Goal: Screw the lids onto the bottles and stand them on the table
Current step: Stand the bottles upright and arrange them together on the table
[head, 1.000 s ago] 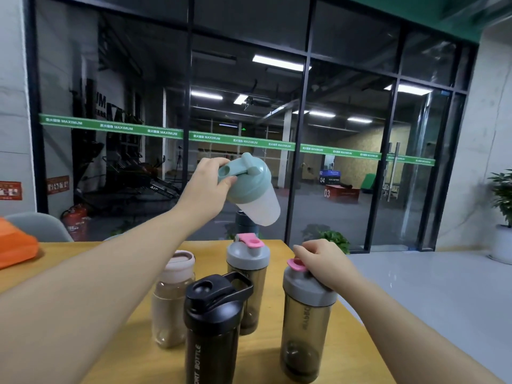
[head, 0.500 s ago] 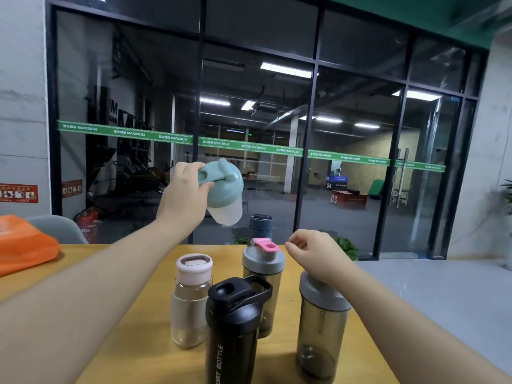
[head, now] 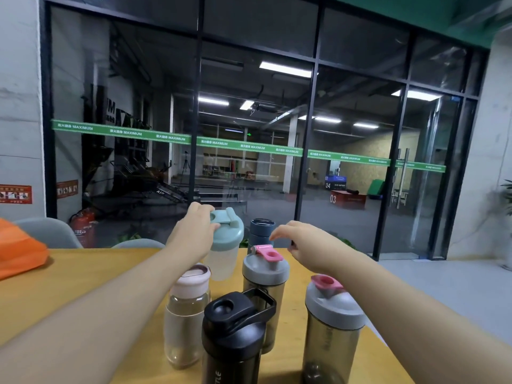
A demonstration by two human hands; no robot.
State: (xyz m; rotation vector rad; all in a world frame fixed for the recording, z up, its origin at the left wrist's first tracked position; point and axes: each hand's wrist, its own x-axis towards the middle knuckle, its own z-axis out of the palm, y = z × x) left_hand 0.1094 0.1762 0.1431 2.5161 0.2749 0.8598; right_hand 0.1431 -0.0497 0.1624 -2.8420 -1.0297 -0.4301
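My left hand (head: 194, 236) grips the mint-green lid (head: 227, 227) of the frosted translucent shaker bottle (head: 223, 261), fingers curled round its rim; the bottle stands upright, its base hidden behind the nearer ones. My right hand (head: 307, 245) hovers above the table with fingers loosely curled, holding nothing, just over the pink flip cap of the grey-lidded smoky bottle (head: 264, 275).

Nearest me stands the black plastic sport bottle (head: 235, 336), lid on, with the white letters "TLE" readable low on its side. To its left is the clear bottle with a pale pink lid (head: 184, 314); to its right the second smoky bottle with grey lid and pink cap (head: 331, 325), which carries faint dark lettering I cannot read. These four stand close together, nearly touching. Behind them, beside the mint-lidded one, is a dark blue cylindrical bottle (head: 260, 231).

The yellow wooden table (head: 83, 281) has bare surface to the left of the cluster; its right edge runs just beside the right smoky bottle. An orange object (head: 19, 250) lies at the far left edge. A grey chair (head: 50, 231) sits behind.

Beyond, the glass wall (head: 249, 106) bears a green strip (head: 177, 138) printed "MAXIMUM" repeatedly. A red box (head: 347, 199) inside reads "03", and a blue sign (head: 335, 182) reads "04".
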